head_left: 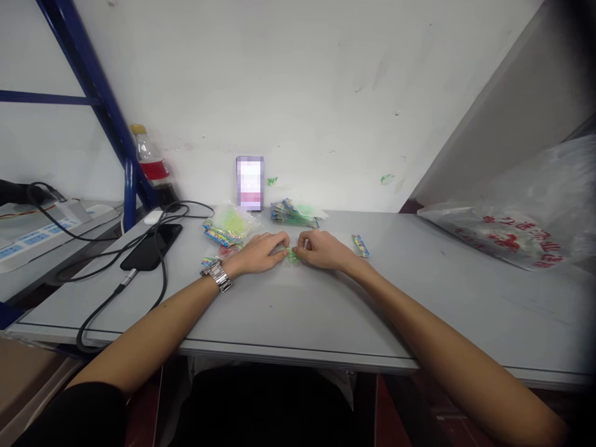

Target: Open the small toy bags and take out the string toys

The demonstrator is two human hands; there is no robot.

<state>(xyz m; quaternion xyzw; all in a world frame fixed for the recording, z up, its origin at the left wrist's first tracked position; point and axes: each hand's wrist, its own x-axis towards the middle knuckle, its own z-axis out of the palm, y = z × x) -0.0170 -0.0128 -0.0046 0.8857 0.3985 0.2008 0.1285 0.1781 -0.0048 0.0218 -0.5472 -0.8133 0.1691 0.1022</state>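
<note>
Green small packet (292, 254) pinched between left hand (262, 251) and right hand (321, 249), fingertips closed on it, low on grey counter (298, 310). Print on packet too small to read. Red characters on plastic bag (512, 239) far right of right hand, unreadable. Colourful packets (223, 230) just beyond left hand; black phone (151, 246), cables left. Both arms stretched forward, watch (218, 275) on left wrist. White wall behind.

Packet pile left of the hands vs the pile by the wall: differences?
The left pile is looser, with a puffed clear bag of yellow-green bits on top; the wall pile is a flatter, fanned stack. The left pile sits nearer the left hand; the wall pile lies farther back. Both show multicoloured header cards and rest on the grey table.
</note>
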